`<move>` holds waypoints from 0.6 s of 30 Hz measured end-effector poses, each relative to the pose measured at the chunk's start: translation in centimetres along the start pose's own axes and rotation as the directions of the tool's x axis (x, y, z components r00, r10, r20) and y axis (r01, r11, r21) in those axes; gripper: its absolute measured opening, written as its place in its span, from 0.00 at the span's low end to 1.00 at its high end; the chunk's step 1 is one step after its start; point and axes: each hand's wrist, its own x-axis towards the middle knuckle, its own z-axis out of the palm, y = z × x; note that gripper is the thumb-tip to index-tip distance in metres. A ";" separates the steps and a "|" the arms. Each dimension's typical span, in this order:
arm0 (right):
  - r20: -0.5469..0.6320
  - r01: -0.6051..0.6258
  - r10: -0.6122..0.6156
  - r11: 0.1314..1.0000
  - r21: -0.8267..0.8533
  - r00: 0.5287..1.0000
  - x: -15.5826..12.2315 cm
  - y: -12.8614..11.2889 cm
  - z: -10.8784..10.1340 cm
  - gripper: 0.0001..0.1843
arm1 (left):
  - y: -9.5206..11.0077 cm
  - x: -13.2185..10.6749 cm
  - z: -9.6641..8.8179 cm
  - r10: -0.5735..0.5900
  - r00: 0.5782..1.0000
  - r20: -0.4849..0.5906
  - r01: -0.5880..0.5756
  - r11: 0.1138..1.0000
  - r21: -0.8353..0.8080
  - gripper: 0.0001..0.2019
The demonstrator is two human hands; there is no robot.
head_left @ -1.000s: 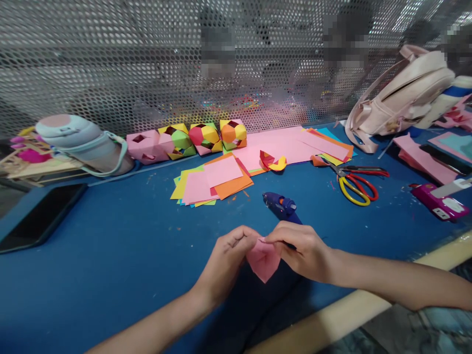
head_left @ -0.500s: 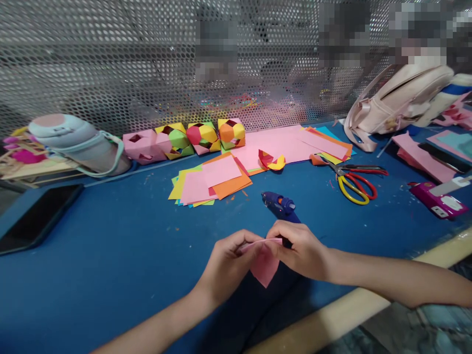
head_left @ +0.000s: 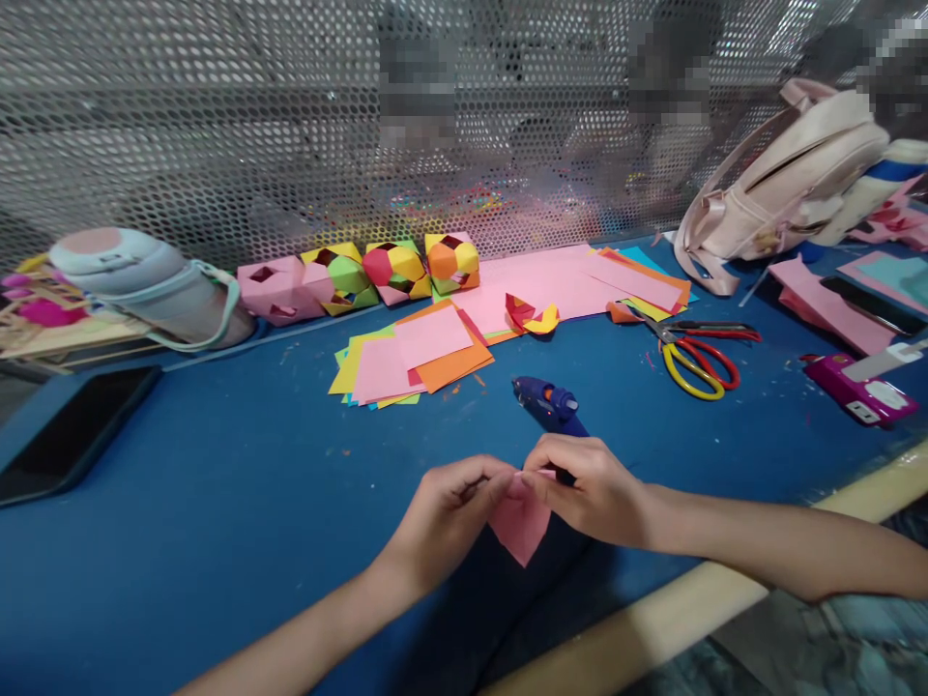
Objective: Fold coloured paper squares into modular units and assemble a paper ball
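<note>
A small folded pink paper [head_left: 520,527] hangs between both hands above the blue table [head_left: 217,483], its point facing down. My left hand [head_left: 449,512] pinches its upper left edge with closed fingers. My right hand [head_left: 587,488] pinches the upper right edge, thumb and forefinger pressed together. The fingertips of both hands meet at the top of the paper. Just behind my right hand lies a blue glue gun [head_left: 547,404].
A stack of coloured paper squares [head_left: 410,358] lies mid-table, with folded paper cubes [head_left: 355,275] and large pink sheets [head_left: 572,280] behind. Scissors [head_left: 692,353] and a magenta tool [head_left: 859,387] lie right, a phone [head_left: 72,430] and bottle [head_left: 145,285] left, and a bag [head_left: 783,184] by the mesh wall.
The hands stayed in place but their fingertips moved closer together at the top of the pink paper, closing up the edge that was stretched flat half a second ago.
</note>
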 end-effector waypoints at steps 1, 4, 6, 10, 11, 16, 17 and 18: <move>0.003 -0.013 0.013 1.000 0.002 1.000 0.0 0.0 0.0 0.09 | -0.1 0.0 0.0 0.029 1.000 -0.003 -0.029 0.999 0.039 0.11; 0.014 -0.030 0.030 1.000 -0.006 0.999 0.0 -0.1 0.1 0.09 | -0.3 -0.1 0.0 0.096 0.995 -0.004 -0.094 0.983 0.156 0.11; 0.031 0.001 0.000 0.999 -0.035 1.000 -0.1 -0.1 0.2 0.10 | -0.4 -0.1 0.0 0.111 0.994 0.013 -0.111 0.971 0.211 0.12; 0.081 0.086 -0.078 0.990 -0.107 0.994 -0.3 0.2 0.3 0.11 | -0.2 0.1 -0.1 0.090 0.993 0.071 -0.102 0.976 0.193 0.10; 0.080 0.090 -0.082 0.991 -0.102 0.993 -0.3 0.3 0.3 0.12 | -0.2 0.2 -0.2 0.080 0.994 0.078 -0.093 0.980 0.178 0.10; 0.054 -0.116 0.114 0.993 0.034 0.992 0.0 -0.2 -0.2 0.12 | 0.0 0.4 -0.2 0.049 0.997 -0.064 -0.044 0.996 0.074 0.09; 0.068 -0.178 0.174 0.982 0.060 0.982 0.0 -0.3 -0.3 0.14 | 0.1 0.4 -0.2 0.034 0.993 -0.113 -0.030 0.999 0.043 0.09; 0.084 -0.229 0.222 0.970 0.079 0.971 0.1 -0.5 -0.4 0.15 | 0.1 0.5 -0.1 0.020 0.988 -0.153 -0.019 1.000 0.011 0.09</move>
